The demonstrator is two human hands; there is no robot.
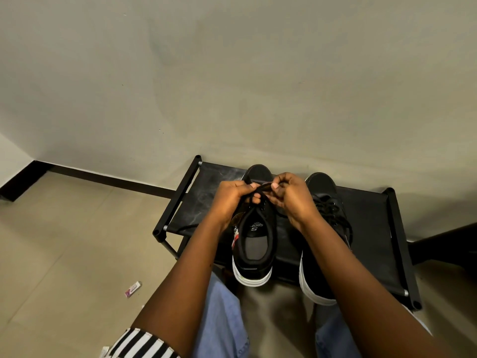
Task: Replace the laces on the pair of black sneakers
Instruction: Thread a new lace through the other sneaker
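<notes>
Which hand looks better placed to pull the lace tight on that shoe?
Probably the right hand: it pinches the lace over the shoe; the left hand grips it too.

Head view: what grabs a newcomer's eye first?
The two hands, left hand and right hand, meet at frame centre, their fingers pinching a black shoelace over the left black white-soled sneaker. Its twin, the right black sneaker with laces in place, stands beside it on a low black fabric-topped rack against the beige wall. A small pink-and-white wrapper lies on the tiled floor at lower left.
</notes>
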